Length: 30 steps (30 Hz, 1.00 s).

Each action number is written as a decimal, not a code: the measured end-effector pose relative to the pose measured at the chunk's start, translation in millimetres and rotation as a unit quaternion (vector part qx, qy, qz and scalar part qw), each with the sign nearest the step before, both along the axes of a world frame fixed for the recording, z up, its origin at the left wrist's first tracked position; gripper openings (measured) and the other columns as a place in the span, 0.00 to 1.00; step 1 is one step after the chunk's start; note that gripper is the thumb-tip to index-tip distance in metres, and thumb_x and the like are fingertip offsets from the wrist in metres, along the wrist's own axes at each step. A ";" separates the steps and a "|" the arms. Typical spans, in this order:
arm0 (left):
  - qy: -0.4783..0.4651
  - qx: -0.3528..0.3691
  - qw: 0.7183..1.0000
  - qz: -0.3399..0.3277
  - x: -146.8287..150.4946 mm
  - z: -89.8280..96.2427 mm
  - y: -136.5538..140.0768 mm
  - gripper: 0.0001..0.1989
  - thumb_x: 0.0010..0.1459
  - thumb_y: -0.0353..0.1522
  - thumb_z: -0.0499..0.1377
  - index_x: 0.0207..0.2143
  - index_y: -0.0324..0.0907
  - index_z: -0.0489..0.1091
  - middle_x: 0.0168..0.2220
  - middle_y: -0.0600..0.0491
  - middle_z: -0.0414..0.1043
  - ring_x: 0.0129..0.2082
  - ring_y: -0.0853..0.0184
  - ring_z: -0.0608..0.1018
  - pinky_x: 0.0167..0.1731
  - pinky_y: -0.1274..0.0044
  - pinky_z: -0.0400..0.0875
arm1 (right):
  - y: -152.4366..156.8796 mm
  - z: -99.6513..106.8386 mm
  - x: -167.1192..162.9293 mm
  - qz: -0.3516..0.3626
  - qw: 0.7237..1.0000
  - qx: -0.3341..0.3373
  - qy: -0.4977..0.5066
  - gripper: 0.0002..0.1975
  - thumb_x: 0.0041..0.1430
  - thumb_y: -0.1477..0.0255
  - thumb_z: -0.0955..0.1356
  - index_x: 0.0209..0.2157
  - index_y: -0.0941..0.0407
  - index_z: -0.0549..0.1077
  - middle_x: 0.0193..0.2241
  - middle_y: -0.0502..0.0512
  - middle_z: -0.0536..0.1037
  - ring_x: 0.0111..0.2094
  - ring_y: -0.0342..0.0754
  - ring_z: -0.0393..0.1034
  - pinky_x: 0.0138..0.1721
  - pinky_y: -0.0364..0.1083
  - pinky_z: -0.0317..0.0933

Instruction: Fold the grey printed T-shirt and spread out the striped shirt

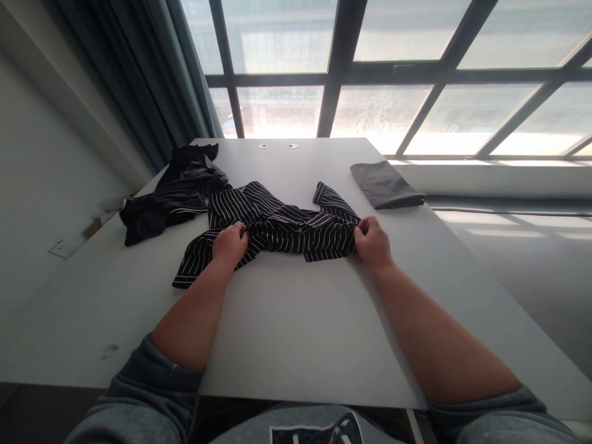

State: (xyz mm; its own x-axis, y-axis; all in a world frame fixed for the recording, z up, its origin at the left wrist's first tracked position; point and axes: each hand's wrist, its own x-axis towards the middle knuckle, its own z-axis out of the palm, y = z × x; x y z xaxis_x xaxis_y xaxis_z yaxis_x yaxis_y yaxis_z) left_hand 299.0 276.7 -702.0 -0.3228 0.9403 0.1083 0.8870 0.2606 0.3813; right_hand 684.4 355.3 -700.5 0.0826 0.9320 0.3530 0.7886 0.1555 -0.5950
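Observation:
A black shirt with white stripes (282,231) lies bunched across the middle of the white table (305,327). One short sleeve spreads out at the near left, and another points up at the far right. My left hand (230,243) is closed on the cloth left of the middle, knuckles up. At the right end, my right hand (372,240) pinches the edge of the same shirt. The fabric between both hands is stretched sideways, with a small round button showing near its centre. My fingertips are partly hidden in the folds.
Dark crumpled clothing (178,194) lies at the table's far left. A folded grey cloth (386,184) rests near the right edge. Two round white cable covers (293,146) sit at the back. Beyond are a window and a blue-grey curtain (139,68); a wall runs along the left.

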 end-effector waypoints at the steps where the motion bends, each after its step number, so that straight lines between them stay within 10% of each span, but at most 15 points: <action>1: -0.014 0.017 1.000 0.008 0.1 0.4 0.2 0.11 0.69 0.38 0.53 0.46 0.45 0.73 0.48 0.46 0.78 0.47 0.56 0.79 0.43 0.72 0.70 | 0.0 0.0 0.1 0.004 1.000 0.002 0.005 0.12 0.59 0.62 0.64 0.37 0.56 0.68 0.30 0.55 0.74 0.29 0.44 0.62 0.35 0.42 0.52; 10: -0.143 0.174 0.972 0.071 -4.3 2.5 3.7 0.11 0.73 0.36 0.47 0.47 0.43 0.65 0.46 0.49 0.78 0.42 0.66 0.79 0.44 0.75 0.71 | -0.2 3.2 1.3 -0.035 0.996 0.028 0.079 0.13 0.63 0.60 0.63 0.39 0.56 0.65 0.29 0.51 0.70 0.29 0.42 0.60 0.35 0.41 0.55; 20: -0.054 0.005 0.997 -0.060 9.5 -2.4 -0.7 0.21 0.67 0.47 0.57 0.56 0.46 0.68 0.48 0.46 0.79 0.48 0.54 0.81 0.46 0.70 0.72 | -0.4 -2.2 -3.8 0.076 0.993 0.082 -0.025 0.14 0.58 0.67 0.64 0.43 0.58 0.72 0.45 0.61 0.74 0.40 0.47 0.67 0.52 0.49 0.65; 30: -0.049 -0.041 0.997 -0.046 7.7 -2.3 5.1 0.17 0.71 0.43 0.49 0.45 0.44 0.73 0.45 0.44 0.80 0.48 0.54 0.81 0.44 0.72 0.70 | 0.4 -9.9 -3.6 0.125 0.986 -0.044 -0.105 0.13 0.59 0.69 0.64 0.41 0.57 0.78 0.37 0.56 0.81 0.34 0.45 0.69 0.39 0.43 0.61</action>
State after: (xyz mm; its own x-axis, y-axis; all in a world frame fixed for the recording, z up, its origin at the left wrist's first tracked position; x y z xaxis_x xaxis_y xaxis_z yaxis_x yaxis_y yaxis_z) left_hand 306.8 281.8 -704.3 -0.2398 0.9708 0.0013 0.8682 0.2139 0.4477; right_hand 680.8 355.7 -710.5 -0.2192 0.9416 0.2557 0.8393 0.3156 -0.4427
